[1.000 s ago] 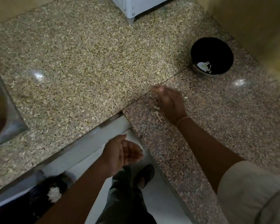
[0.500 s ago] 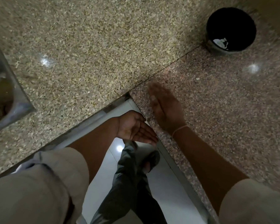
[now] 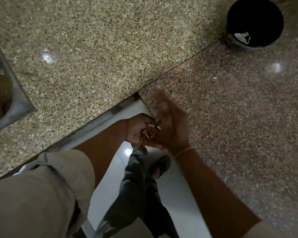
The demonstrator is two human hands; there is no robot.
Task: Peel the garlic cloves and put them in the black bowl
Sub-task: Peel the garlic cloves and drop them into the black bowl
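Left hand cupped palm-up; right hand flat, just beside.

We note a bare stretch of tabletop between the inner corner and the black bowl at far right. Only tiny scraps lie on it. The sink rim bounds the left side. Left hand and right hand crowd the corner, touching; the right one is blurred.
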